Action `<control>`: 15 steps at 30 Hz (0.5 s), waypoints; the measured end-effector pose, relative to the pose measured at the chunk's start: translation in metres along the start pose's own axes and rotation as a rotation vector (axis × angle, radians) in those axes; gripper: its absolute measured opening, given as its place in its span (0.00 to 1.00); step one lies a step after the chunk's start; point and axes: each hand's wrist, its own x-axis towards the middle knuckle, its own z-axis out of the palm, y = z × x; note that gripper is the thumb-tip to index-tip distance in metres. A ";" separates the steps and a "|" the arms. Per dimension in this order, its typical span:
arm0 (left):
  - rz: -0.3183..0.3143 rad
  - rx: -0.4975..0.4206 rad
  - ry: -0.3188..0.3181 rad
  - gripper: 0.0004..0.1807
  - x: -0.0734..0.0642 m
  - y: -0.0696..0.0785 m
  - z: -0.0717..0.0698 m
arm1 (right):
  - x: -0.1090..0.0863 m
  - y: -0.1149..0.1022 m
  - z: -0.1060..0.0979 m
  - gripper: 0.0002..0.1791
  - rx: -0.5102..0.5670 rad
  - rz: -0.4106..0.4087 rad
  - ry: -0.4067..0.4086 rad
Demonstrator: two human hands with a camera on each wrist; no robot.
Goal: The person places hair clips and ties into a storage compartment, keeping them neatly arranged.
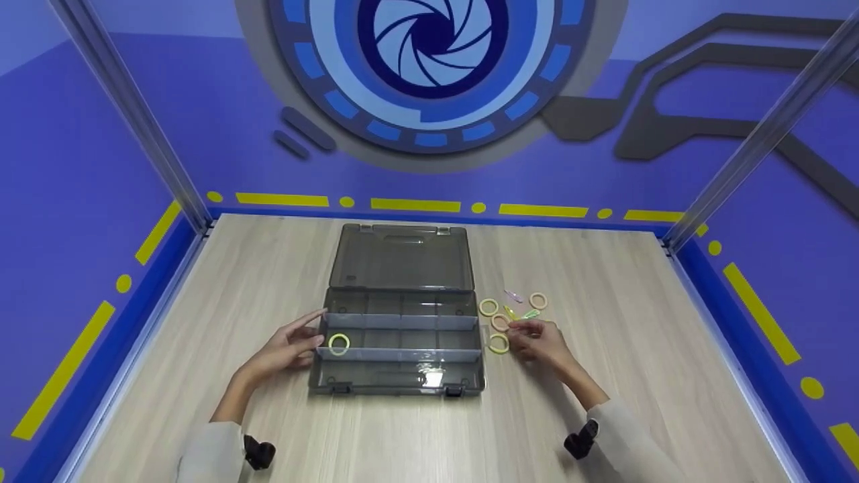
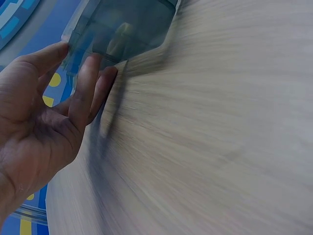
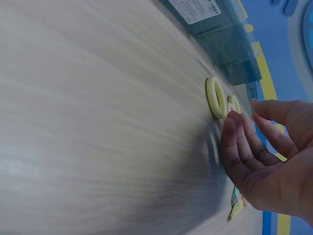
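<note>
A smoky see-through compartment box lies on the table with its lid folded back. One yellow ring is at the left end of its middle row. My left hand rests its fingertips against the box's left side, fingers extended; the left wrist view shows this hand at the box wall. To the right of the box, my right hand reaches among loose rings, its fingertips beside a peach ring and a yellow ring. In the right wrist view, a gap separates thumb and fingertips, with nothing seen held.
Another yellow ring and a second peach ring lie farther back. Near them are small hair clips: purple, yellow and green. Blue panels wall in the table at the back and sides.
</note>
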 end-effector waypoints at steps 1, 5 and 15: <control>0.000 0.000 0.000 0.38 0.000 0.000 0.000 | 0.000 0.001 0.000 0.16 -0.007 0.003 -0.005; -0.007 0.007 0.007 0.39 -0.001 0.002 -0.001 | -0.001 0.004 0.002 0.14 -0.046 0.011 -0.003; -0.019 0.044 0.014 0.38 -0.001 0.002 -0.001 | -0.002 0.003 0.015 0.07 -0.208 -0.010 0.101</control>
